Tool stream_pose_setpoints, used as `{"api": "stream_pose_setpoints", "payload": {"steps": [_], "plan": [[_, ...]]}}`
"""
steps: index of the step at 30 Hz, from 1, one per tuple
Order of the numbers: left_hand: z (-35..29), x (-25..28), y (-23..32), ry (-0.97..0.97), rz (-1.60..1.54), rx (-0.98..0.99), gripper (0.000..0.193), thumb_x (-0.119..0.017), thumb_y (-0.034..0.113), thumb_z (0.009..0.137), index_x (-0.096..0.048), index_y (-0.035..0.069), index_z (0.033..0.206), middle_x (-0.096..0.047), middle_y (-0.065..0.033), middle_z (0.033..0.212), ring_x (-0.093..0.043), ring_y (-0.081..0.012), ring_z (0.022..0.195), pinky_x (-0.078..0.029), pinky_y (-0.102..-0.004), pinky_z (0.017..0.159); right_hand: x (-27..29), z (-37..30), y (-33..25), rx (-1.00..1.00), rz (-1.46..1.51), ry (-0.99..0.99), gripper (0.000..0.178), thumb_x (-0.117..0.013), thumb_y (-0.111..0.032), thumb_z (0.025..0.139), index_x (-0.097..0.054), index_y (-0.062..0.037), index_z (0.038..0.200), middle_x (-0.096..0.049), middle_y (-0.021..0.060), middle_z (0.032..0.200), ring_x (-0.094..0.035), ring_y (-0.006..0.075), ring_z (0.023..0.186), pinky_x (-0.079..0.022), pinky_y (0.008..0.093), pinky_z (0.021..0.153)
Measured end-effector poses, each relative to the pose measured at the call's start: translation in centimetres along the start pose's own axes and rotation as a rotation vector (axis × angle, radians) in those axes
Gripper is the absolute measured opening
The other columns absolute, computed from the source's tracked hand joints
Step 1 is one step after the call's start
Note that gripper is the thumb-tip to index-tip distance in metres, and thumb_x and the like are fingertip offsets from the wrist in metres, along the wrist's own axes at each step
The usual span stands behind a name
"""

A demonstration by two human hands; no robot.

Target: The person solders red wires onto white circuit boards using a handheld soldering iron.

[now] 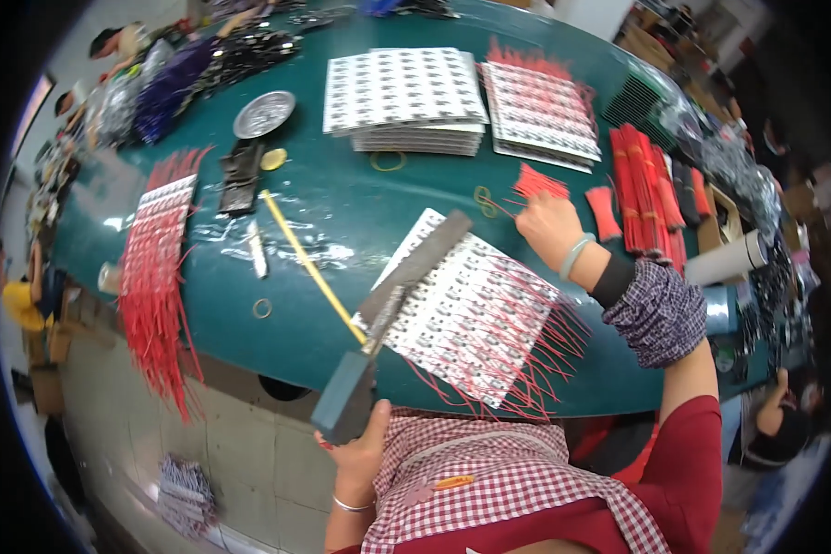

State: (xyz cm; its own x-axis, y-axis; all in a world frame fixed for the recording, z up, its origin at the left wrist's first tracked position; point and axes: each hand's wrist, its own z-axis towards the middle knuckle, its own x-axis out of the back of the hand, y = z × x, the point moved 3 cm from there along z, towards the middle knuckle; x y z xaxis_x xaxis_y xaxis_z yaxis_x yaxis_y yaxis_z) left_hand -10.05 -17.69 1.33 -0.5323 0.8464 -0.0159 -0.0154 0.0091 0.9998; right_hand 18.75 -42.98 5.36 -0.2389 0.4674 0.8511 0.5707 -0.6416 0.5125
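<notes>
My left hand (365,448) grips a blue-grey boxy block (342,397) at the table's near edge. From the block, a narrow metal piece reaches up to a long flat grey bar (425,258); I cannot tell whether they are one tool. Under the bar lies a tilted white sheet (475,319) with rows of small dark parts and thin red wires fringing its right and near sides. Farther right, my right hand (549,223) is closed at a bundle of short red wires (537,182), fingertips partly hidden. One thin red wire sticks out to its left.
Stacked white sheets (402,88) stand at the back, beside a red-wired stack (543,111). Red wire bundles (639,189) and a white roll (725,258) lie right. Leftward are a wired strip (157,249), a metal bowl (264,114) and a yellow stick (309,263).
</notes>
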Motion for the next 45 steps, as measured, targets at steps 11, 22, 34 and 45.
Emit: {"api": "stream_pose_setpoints", "payload": {"steps": [11,22,34,45], "plan": [[4.7,-4.5,3.6,-0.088,0.065,-0.022,0.042,-0.071,-0.009,0.082,-0.062,-0.006,0.122,-0.069,-0.0139,0.106,-0.058,-0.0111,0.061,-0.046,-0.0245,0.051,0.4,-3.0,-3.3,-0.060,0.923,0.641,0.016,-0.067,0.001,0.076,-0.068,-0.0058,0.090,-0.060,0.0073,0.086,-0.059,0.0267,0.085,-0.053,0.0376,0.071],[6.8,-7.2,2.1,-0.162,0.127,0.078,0.039,-0.075,-0.010,0.080,-0.066,-0.006,0.118,-0.069,-0.0094,0.095,-0.058,-0.0094,0.061,-0.045,-0.0230,0.050,-0.6,-2.6,-3.7,-0.117,0.856,0.578,0.019,-0.064,-0.002,0.078,-0.067,-0.0051,0.097,-0.056,0.0061,0.091,-0.057,0.0243,0.087,-0.050,0.0365,0.071],[7.4,-8.8,2.5,-0.164,0.167,0.201,0.022,-0.083,0.000,0.078,-0.071,-0.003,0.096,-0.071,-0.0030,0.087,-0.061,-0.0075,0.074,-0.048,-0.0252,0.065,-0.1,-2.4,-4.0,-0.089,0.743,0.547,0.018,-0.062,-0.007,0.075,-0.065,0.0004,0.092,-0.050,0.0102,0.087,-0.052,0.0263,0.085,-0.048,0.0366,0.071],[8.0,-9.9,2.9,-0.178,0.210,0.060,0.019,-0.080,-0.001,0.079,-0.071,-0.004,0.095,-0.071,-0.0037,0.083,-0.060,-0.0070,0.071,-0.048,-0.0248,0.063,0.0,-2.4,-4.1,-0.096,0.740,0.498,0.023,-0.063,-0.008,0.078,-0.066,-0.0019,0.101,-0.051,0.0085,0.089,-0.054,0.0249,0.085,-0.048,0.0359,0.070]]}}
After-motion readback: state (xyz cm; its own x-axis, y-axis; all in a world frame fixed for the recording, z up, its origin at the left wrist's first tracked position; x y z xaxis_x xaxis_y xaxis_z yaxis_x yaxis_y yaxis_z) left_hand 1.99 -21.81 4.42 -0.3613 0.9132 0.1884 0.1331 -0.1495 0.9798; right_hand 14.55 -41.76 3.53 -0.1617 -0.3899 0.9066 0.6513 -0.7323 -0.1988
